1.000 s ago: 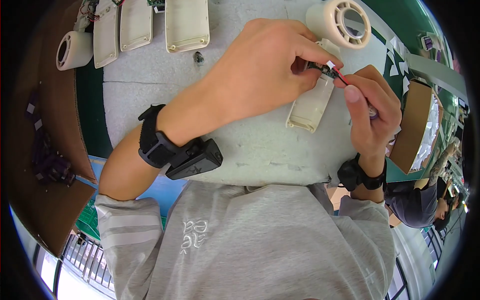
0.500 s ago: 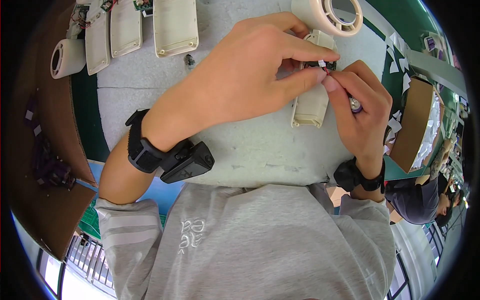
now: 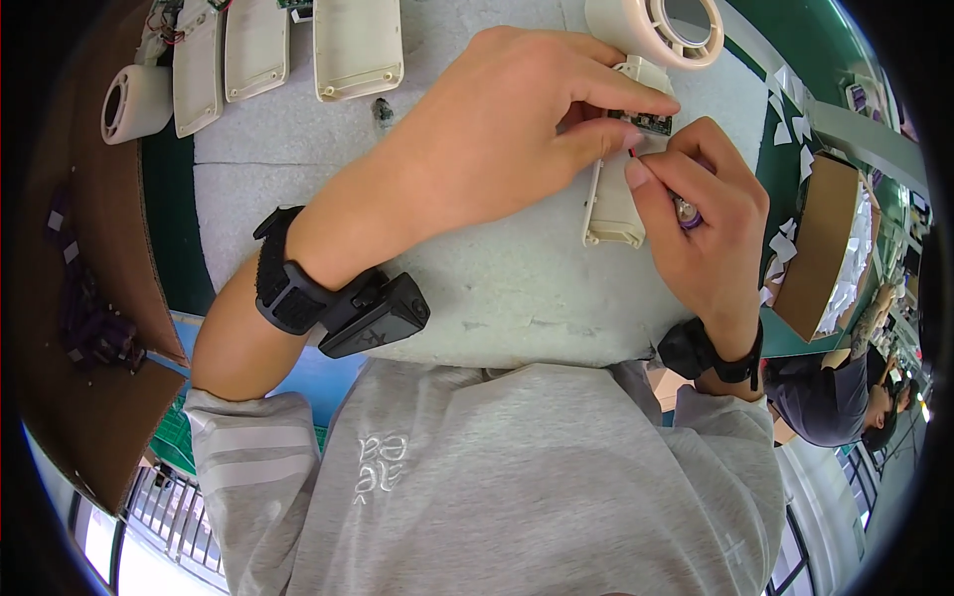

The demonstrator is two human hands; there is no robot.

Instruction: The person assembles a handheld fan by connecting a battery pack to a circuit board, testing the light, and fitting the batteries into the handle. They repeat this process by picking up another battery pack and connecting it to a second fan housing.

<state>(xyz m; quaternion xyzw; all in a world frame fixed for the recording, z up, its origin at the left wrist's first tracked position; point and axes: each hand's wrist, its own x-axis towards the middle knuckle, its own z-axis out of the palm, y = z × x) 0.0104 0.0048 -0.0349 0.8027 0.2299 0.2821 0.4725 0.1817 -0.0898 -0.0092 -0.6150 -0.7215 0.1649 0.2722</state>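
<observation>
A cream plastic housing (image 3: 615, 214) lies on the grey padded work surface, with a small circuit board (image 3: 651, 121) at its upper part. My left hand (image 3: 527, 109) reaches over from the left and grips the housing around the board. Its index fingertip rests by the board's far edge, and its thumb is at the near edge. My right hand (image 3: 711, 194), fingers closed, pinches thin red and black wires (image 3: 633, 152) close to my left thumb. A purple cylindrical battery (image 3: 687, 213) with a silvery end is tucked in the same hand. The wire ends are mostly hidden by fingertips.
A cream round-mouthed part (image 3: 656, 35) stands just beyond my hands; a similar one (image 3: 136, 103) sits far left. Cream half-shells (image 3: 358, 50) lie along the back. Cardboard boxes flank the surface, the right box (image 3: 820, 248) holding white pieces. A person (image 3: 825, 397) is at right.
My left thumb and right fingertips have drawn slightly left and apart, exposing more of the circuit board. The white connector seen between the fingers earlier no longer shows.
</observation>
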